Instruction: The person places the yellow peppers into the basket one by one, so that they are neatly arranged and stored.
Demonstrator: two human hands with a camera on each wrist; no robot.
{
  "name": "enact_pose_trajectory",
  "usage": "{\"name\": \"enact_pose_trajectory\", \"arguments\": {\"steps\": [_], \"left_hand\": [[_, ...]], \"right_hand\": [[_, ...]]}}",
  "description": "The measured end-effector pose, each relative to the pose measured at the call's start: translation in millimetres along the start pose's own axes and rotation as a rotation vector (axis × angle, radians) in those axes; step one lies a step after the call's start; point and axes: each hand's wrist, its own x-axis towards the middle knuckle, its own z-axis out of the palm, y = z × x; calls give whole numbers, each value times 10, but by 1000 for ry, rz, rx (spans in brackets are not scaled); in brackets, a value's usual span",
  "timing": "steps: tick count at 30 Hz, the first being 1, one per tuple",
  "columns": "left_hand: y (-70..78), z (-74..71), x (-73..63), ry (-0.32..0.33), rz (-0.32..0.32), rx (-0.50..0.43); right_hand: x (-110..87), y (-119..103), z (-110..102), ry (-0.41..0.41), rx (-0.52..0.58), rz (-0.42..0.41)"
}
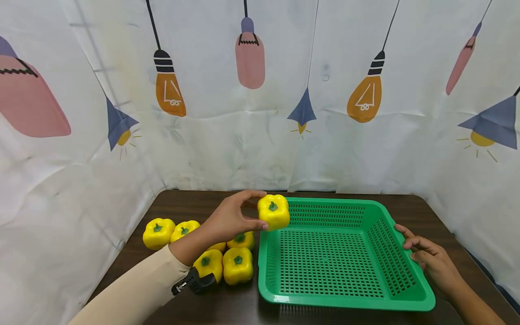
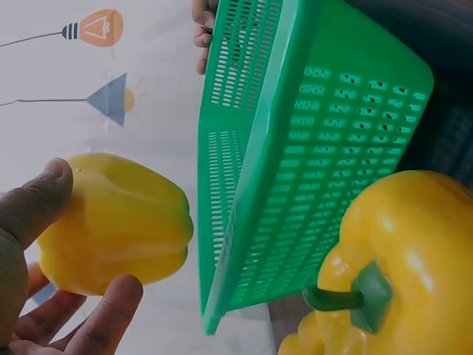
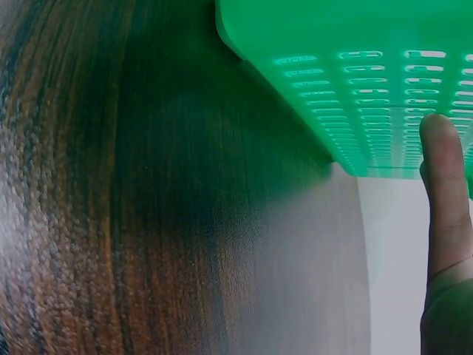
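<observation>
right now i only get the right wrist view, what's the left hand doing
Observer: The left hand is holding a yellow pepper between thumb and fingers.
Operator: ok and are there more peppers around
Observer: Yes, other yellow peppers sit on the table, left of the green basket.
Operator: which side of the basket is the right hand at
Observer: From the head view, the right hand is at its right side.

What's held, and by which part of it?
Left hand: a yellow pepper, by its sides, between thumb and fingers. Right hand: fingers at the side of the green basket; can't tell if gripping.
</observation>
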Motion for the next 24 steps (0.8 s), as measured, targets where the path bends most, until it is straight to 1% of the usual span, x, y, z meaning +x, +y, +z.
{"name": "enact_pose_trajectory", "arguments": {"steps": [8, 14, 20, 24], "left_hand": [[29, 64, 84, -1, 4, 15], [64, 112, 131, -9, 16, 30], [100, 164, 191, -17, 32, 31], [112, 198, 247, -20, 56, 29]], "right_hand": [[-21, -4, -4, -3, 12, 48], [-4, -6, -10, 1, -58, 6], [-5, -6, -15, -15, -33, 8], [2, -3, -16, -13, -51, -3]]}}
